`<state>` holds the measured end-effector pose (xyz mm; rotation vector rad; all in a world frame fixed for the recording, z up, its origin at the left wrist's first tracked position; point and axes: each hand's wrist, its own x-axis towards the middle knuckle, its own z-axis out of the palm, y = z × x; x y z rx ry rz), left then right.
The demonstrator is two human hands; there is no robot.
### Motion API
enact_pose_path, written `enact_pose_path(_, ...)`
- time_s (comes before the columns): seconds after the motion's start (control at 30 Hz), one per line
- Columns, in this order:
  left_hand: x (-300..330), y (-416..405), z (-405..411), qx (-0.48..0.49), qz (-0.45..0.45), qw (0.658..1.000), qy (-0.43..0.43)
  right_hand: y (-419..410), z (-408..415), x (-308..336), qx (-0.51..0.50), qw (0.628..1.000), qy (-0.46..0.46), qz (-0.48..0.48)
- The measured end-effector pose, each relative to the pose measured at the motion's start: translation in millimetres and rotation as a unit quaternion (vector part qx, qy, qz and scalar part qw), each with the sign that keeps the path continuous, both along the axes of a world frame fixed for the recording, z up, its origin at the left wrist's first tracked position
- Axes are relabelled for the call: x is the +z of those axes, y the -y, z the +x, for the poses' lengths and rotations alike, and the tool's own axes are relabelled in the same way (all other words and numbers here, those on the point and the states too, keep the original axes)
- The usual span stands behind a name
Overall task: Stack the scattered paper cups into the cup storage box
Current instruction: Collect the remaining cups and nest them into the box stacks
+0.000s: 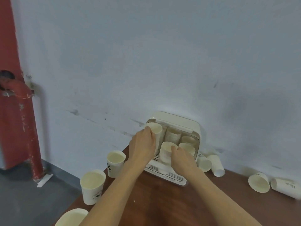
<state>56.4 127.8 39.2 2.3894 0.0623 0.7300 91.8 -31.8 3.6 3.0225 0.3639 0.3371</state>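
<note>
Left hand (143, 144) grip closed on a cup stack (155, 130) at the left of the cup storage box (184, 123); right hand (180, 156) grips the front stack (166, 152). Seat both upright and keep rims level — loose cups (116, 162) wait on the tabletop (162, 201).

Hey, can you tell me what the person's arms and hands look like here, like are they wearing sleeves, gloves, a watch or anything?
Both arms are bare as far up as the picture shows: no sleeves come into view. The left hand and the right hand wear no gloves. No watch, bracelet or band shows at either wrist, and no rings are visible on the fingers, though the picture is somewhat soft for fine detail.
</note>
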Motion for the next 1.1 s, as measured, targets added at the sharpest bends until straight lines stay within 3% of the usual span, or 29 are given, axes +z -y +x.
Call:
enact_pose_path(0.17,-6.5,3.1,24.9,-0.012,-0.032,0.998,0.046,10.3,-15.3,2.9,0.015,0.999,0.032,0.02)
enact_pose_path(0.4,-38.5,7.8,43.1,0.006,-0.001,0.999,-0.039,27.4,-28.2,3.8,0.044,0.998,0.048,0.022)
enact_pose_path(0.7,-43.6,17.3,52.7,0.013,0.036,0.998,-0.045,39.2,-39.5,4.3,0.029,0.998,0.052,0.006)
enact_pose_path(1.1,-58.0,15.5,57.2,0.036,0.063,0.989,-0.131,44.3,-58.2,0.0,0.01,0.999,0.022,0.027)
